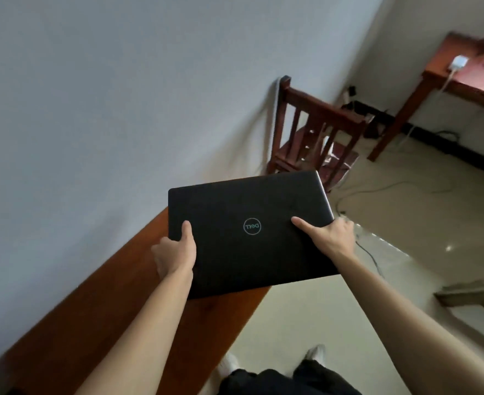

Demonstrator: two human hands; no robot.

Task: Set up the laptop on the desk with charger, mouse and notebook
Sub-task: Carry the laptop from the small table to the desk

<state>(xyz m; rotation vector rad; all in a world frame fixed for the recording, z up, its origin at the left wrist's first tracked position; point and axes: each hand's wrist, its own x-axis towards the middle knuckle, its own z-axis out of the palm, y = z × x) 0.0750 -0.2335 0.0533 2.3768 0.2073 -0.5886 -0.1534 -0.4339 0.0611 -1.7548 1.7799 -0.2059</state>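
A closed black laptop (249, 232) with a round logo on its lid hangs over the far end of a brown wooden desk (115, 303) that runs along the wall. My left hand (175, 252) grips the laptop's left edge, thumb on the lid. My right hand (330, 238) grips its right edge, thumb on top as well. A white charger block (259, 63) with its cable lies on a second wooden table (463, 72) at the far right. No mouse or notebook shows.
A dark wooden chair (312, 129) stands against the wall beyond the desk. Cables (377, 189) trail across the pale tiled floor, with plugs in the corner. A wooden frame (474, 295) lies on the floor at right. My feet in white shoes (315, 353) stand beside the desk.
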